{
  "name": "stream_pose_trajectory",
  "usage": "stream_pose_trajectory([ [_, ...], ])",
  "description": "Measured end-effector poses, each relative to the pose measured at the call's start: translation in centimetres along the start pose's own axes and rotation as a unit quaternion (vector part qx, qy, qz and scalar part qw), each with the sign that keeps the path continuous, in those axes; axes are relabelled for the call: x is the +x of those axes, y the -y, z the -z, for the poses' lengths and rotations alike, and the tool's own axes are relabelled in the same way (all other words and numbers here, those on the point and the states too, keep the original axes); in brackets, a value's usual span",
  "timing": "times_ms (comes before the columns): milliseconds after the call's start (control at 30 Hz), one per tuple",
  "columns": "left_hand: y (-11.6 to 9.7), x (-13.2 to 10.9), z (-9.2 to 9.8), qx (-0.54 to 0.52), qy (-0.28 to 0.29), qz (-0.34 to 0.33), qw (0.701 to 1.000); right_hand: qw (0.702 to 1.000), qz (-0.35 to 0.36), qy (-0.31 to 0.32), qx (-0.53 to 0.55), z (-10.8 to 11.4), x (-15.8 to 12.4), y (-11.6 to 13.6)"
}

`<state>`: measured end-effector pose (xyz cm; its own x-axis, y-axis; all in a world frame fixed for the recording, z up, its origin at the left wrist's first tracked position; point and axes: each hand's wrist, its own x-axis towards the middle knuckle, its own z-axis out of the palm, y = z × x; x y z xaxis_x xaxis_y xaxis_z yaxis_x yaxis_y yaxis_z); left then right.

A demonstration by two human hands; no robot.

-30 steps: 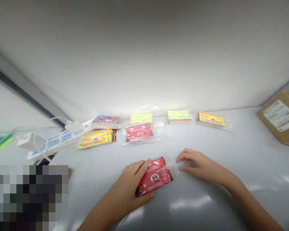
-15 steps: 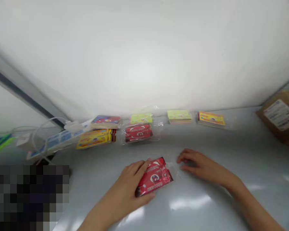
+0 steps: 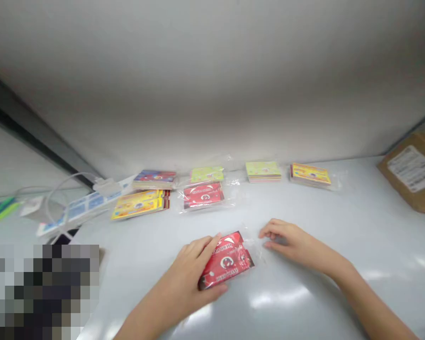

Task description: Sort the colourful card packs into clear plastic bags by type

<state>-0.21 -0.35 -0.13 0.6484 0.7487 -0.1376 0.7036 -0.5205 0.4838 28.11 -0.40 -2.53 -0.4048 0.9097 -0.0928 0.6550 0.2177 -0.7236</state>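
Note:
My left hand point(image 3: 194, 267) is closed around a red pack of cards point(image 3: 228, 262) in a clear plastic bag, fingers along its far edge and thumb at its near edge. The clear end of the bag points right, toward my right hand point(image 3: 283, 240). That hand rests just beyond the bag with its fingers loosely curled. A gap shows between its thumb and fingers, and nothing is visible in it. Behind the hands, another bagged red card pack point(image 3: 204, 195) lies in front of a yellow-green pack point(image 3: 207, 174).
Along the wall are a blue-red card stack point(image 3: 155, 177), a yellow stack point(image 3: 137, 205), a yellow-green stack point(image 3: 263, 170) and a bagged yellow-orange stack point(image 3: 310, 174). A power strip point(image 3: 88, 206) with a white cable stands left. At right sits a brown parcel point(image 3: 423, 196).
Both hands and the held red pack are almost still. The wall behind looks darker than before.

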Motion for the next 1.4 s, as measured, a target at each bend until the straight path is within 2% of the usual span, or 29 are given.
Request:
stream_pose_trajectory([
  [667, -0.15, -0.04, 0.16, 0.003, 0.017, 0.01, 1.0, 1.0, 0.003, 0.0, 0.001, 0.1, -0.11, 0.32],
  [1400, -0.1, -0.08, 0.08, 0.001, 0.005, 0.001, 1.0, 1.0, 0.005, -0.005, 0.005, 0.2, -0.12, 0.61],
])
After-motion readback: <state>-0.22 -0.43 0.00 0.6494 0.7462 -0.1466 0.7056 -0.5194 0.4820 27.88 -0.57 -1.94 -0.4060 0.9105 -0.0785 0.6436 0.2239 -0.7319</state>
